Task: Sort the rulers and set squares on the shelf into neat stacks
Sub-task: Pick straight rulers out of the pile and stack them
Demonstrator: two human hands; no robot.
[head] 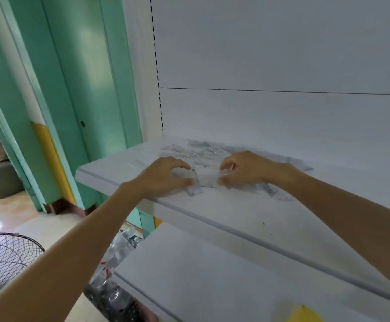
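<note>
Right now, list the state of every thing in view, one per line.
clear rulers, bunched together, on the shelf
left hand, grips their left end
right hand, pinches their right end
set square, lying flat beside the right hand
back pile, scattered, not stacked

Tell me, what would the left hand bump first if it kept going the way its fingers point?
Probably the right hand. The left hand points along the clear rulers both hands hold, straight at the other's fingertips, though depth is hard to judge.
</note>
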